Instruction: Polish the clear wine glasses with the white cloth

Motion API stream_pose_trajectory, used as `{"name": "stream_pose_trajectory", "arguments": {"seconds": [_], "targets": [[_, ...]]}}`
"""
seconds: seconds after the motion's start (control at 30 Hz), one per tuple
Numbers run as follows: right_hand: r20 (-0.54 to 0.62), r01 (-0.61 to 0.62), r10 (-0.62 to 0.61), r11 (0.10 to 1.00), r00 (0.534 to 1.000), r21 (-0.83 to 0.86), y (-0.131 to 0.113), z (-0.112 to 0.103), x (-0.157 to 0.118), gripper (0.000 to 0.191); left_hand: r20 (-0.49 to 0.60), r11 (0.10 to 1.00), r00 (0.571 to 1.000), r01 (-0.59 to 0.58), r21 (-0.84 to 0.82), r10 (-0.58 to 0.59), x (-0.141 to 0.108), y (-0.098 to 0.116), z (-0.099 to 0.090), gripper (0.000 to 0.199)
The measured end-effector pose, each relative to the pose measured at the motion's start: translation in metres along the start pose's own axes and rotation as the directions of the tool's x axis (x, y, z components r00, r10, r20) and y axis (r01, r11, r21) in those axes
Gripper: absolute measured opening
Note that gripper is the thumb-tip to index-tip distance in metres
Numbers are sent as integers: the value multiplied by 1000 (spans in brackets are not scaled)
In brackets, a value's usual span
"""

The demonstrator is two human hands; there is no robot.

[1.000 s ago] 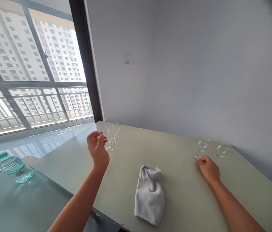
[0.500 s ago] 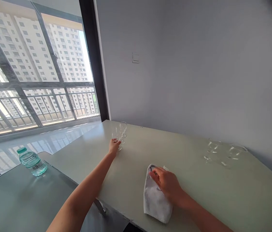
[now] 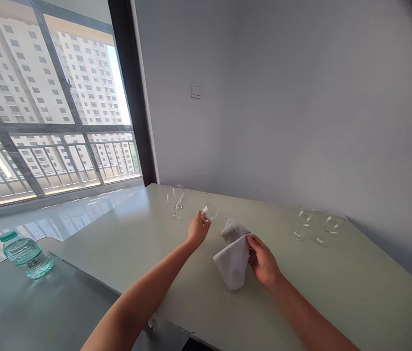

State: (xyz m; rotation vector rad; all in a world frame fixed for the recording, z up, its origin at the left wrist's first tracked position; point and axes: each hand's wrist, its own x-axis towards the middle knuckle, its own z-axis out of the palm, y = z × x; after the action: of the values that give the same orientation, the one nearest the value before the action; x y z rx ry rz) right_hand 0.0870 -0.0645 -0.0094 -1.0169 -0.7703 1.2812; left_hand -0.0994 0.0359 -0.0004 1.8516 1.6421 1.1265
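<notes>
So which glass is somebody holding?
The glass just left of the white cloth, gripped by the left hand. No hand touches the glasses farther left or the glasses at right.

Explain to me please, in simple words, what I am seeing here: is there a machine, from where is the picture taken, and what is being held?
There is no machine here: a person is working with two bare hands. The picture comes from a camera worn on the head, looking forward and down, so both forearms reach in from the bottom.

The left hand holds a clear glass, its round bowl showing beyond the fingers. The right hand grips a pale cloth by one side; I cannot tell whether its lower end touches the table.

On that table, more stemmed glasses stand at the far left, and others at the right near the wall. A bottle is on the grey surface at the left.
</notes>
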Motion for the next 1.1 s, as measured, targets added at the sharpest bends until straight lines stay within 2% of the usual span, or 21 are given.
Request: {"name": "stream_pose_trajectory", "arguments": {"seconds": [0.1,0.17,0.23,0.33,0.43,0.5,0.57,0.63,0.73,0.8,0.9,1.0,1.03,1.1], "targets": [[-94,82,-61,965,994,248,-14,-10,0,20,22,970,990,-144,197,142,-11,8,13,12],[-125,157,-125,944,984,292,-21,-10,-1,18,51,940,980,-199,276,193,-17,10,18,14],[-108,215,-192,936,975,280,-25,-7,-3,17,74,909,969,-245,337,234,-23,11,19,16],[-99,288,-274,941,957,177,-26,2,-8,15,79,852,943,-328,408,325,-28,14,18,17],[-73,329,-333,942,940,-67,-20,10,-16,19,89,785,899,-420,455,429,-32,18,18,18],[15,343,-350,906,937,-248,-14,12,-21,30,98,739,863,-479,474,496,-35,20,19,21],[124,346,-323,862,938,-370,-8,11,-23,36,105,692,821,-535,485,561,-38,21,19,24],[214,307,-236,853,948,-421,-2,8,-23,36,141,629,766,-606,487,628,-41,21,18,28],[307,180,-53,898,950,-401,2,1,-22,29,250,521,662,-725,450,706,-45,20,16,33],[332,108,14,932,943,-346,2,-3,-22,28,306,470,606,-779,416,734,-48,20,14,38],[273,-15,71,979,959,-202,-3,-8,-22,31,305,432,571,-799,418,762,-52,23,11,45],[218,-122,129,991,967,-45,-12,-12,-19,34,315,409,548,-815,411,775,-51,29,5,42],[232,-124,131,991,964,-43,-16,-14,-19,34,347,408,540,-827,386,767,-50,33,2,40],[293,-57,97,988,951,-142,-23,-16,-21,32,425,450,545,-838,308,723,-43,40,-5,39]]}}
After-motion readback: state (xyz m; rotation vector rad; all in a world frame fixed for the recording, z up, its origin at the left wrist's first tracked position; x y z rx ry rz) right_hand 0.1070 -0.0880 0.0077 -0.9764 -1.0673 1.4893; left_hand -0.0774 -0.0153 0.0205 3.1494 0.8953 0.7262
